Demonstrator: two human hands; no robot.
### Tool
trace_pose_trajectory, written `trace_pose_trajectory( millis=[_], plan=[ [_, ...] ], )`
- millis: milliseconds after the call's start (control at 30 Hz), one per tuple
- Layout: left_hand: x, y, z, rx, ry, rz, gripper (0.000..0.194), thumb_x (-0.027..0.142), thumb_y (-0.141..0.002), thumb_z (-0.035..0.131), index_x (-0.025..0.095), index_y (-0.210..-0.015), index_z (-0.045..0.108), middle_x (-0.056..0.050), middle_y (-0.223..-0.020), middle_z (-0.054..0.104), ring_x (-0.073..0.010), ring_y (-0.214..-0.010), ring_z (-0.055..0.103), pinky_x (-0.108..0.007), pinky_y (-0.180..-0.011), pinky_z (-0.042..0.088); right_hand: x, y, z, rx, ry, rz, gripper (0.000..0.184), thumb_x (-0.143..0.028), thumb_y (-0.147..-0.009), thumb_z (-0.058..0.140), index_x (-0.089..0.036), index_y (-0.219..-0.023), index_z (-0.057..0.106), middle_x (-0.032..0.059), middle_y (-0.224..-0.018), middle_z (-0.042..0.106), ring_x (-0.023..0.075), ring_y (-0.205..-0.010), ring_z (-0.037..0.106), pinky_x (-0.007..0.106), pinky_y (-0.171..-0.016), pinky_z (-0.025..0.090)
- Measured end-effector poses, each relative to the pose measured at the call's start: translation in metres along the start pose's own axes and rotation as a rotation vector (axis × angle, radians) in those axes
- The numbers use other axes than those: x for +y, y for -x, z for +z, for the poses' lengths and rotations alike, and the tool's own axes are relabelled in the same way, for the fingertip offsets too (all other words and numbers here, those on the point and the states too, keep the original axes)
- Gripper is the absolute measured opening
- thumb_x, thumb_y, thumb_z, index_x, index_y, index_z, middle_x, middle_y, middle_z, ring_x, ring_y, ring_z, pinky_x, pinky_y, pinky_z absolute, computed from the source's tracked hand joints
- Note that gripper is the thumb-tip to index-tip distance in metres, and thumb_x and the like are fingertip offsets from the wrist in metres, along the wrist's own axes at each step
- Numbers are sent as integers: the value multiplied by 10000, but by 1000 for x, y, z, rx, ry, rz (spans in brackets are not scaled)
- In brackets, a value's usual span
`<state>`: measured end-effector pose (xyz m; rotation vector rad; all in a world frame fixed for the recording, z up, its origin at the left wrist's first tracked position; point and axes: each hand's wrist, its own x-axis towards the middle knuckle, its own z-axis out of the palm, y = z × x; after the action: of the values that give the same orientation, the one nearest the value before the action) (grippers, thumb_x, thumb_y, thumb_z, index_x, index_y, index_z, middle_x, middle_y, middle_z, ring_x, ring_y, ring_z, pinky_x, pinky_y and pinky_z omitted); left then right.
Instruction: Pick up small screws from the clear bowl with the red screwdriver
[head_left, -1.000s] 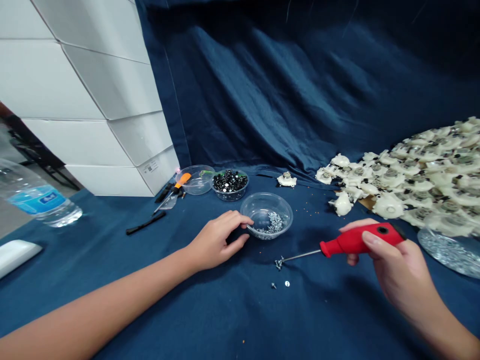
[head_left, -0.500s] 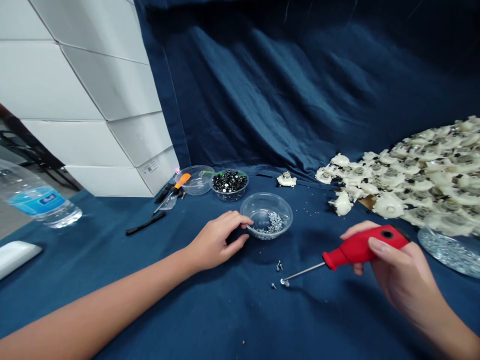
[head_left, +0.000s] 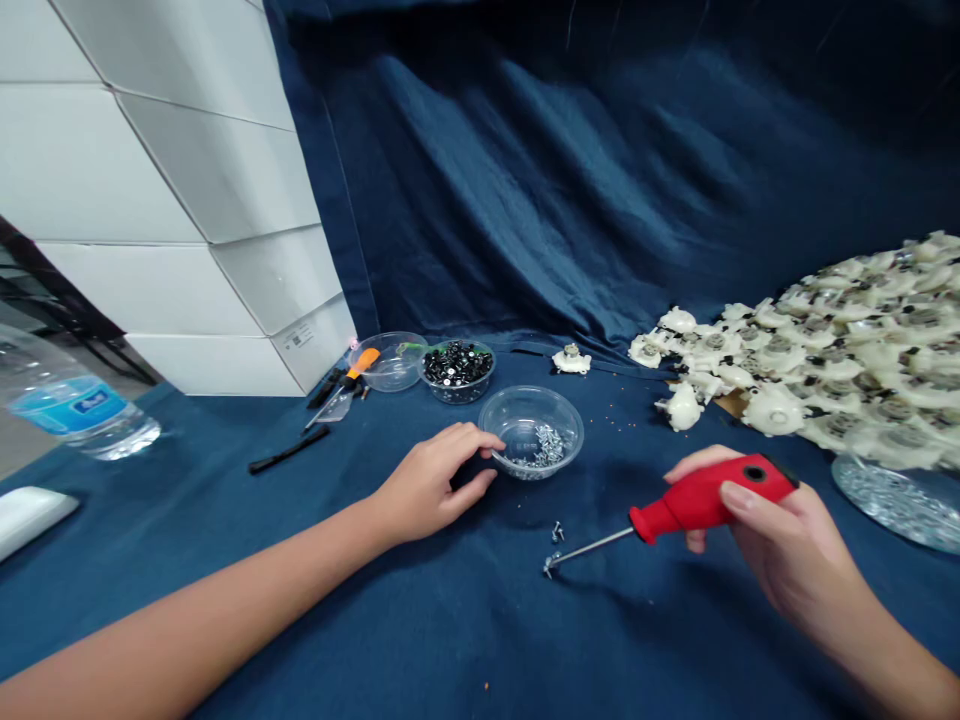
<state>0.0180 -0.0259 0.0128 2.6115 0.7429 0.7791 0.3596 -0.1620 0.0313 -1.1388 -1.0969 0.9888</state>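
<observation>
My right hand (head_left: 765, 520) is closed round the red handle of a screwdriver (head_left: 701, 495). Its shaft slants down to the left, and the tip meets small silver screws (head_left: 550, 566) on the blue cloth. Just above the tip, more loose screws (head_left: 557, 531) lie close together. My left hand (head_left: 442, 470) has its fingertips on the left rim of a clear plastic bowl (head_left: 531, 397), with the thumb low beside its wall. Inside the bowl, silver screws (head_left: 550, 445) are heaped toward the right.
Behind stands a tub of black screws (head_left: 457, 370) beside a clear lid (head_left: 394, 362). An orange-handled screwdriver (head_left: 364, 362) lies left of them. White plastic parts (head_left: 776, 410) are piled at right, near a bag of screws (head_left: 892, 505). A water bottle (head_left: 82, 410) and stacked white boxes (head_left: 202, 365) stand left.
The red screwdriver has shifted left in my right hand, its tip moving to the leftmost loose screw, where screws now bunch together. My left hand stays at the bowl.
</observation>
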Motion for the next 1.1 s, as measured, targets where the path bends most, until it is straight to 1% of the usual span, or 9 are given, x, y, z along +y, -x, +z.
trace_pose_trajectory(
  millis=[133,367,433,533,600,733,867,1000,1100],
  plan=[
    [0,0,0,0,1,-6,268,225,-1069,596,240,-1332,642,-67,-1112,704,-220,-994,669,-374,-887,557,0,1,0,-41,1,-7,294,-504,-941,811,-215,-968,860,63,-862,795,200,-589,669,313,-597,564],
    [0,-1,0,0,-1,-10,274,236,-1066,600,241,-1335,648,-72,-1117,708,-220,-978,674,-373,-864,571,-3,-2,-3,91,-51,-49,269,-477,-903,850,-213,-952,862,63,-930,800,181,-607,661,294,-576,546],
    [0,-1,0,2,1,-12,273,231,-1065,601,242,-1334,648,-70,-1118,708,-219,-977,676,-370,-860,570,-4,-4,-4,115,-32,-52,258,-467,-919,837,-215,-966,859,54,-887,787,185,-609,650,297,-582,540],
    [0,-1,0,-2,2,-12,275,225,-1066,599,245,-1336,644,-69,-1122,705,-221,-990,675,-369,-867,564,-4,-5,-3,129,14,-45,254,-461,-962,797,-214,-979,849,28,-723,721,190,-606,629,293,-602,528],
    [-1,-1,0,-5,3,-10,274,228,-1069,597,244,-1339,640,-69,-1120,702,-223,-996,673,-373,-875,560,-4,-6,-1,144,23,-44,253,-459,-976,787,-213,-956,841,22,-689,696,191,-608,620,290,-590,518],
    [-2,-1,1,-11,5,-10,264,234,-1076,595,242,-1336,638,-67,-1121,698,-223,-1003,667,-381,-890,554,-3,-7,-1,168,36,-42,260,-467,-967,802,-208,-949,824,24,-702,697,192,-616,613,294,-585,512],
    [-3,0,1,-12,9,-14,277,229,-1073,599,245,-1347,634,-66,-1136,697,-220,-1012,665,-378,-891,551,-2,-8,-2,168,44,-28,278,-478,-954,810,-201,-958,805,37,-739,737,195,-621,618,303,-590,507],
    [-2,0,1,-9,4,-15,279,229,-1068,601,247,-1344,636,-66,-1125,699,-215,-977,666,-371,-868,552,-4,-7,-3,167,51,-34,276,-478,-960,794,-202,-973,809,22,-673,691,210,-619,619,315,-591,504],
    [-2,0,1,-7,2,-20,278,229,-1066,601,251,-1341,638,-63,-1118,700,-215,-974,671,-366,-861,554,-4,-7,-4,175,56,-37,291,-488,-949,795,-201,-990,821,46,-774,751,204,-618,628,319,-605,518]
  ],
)
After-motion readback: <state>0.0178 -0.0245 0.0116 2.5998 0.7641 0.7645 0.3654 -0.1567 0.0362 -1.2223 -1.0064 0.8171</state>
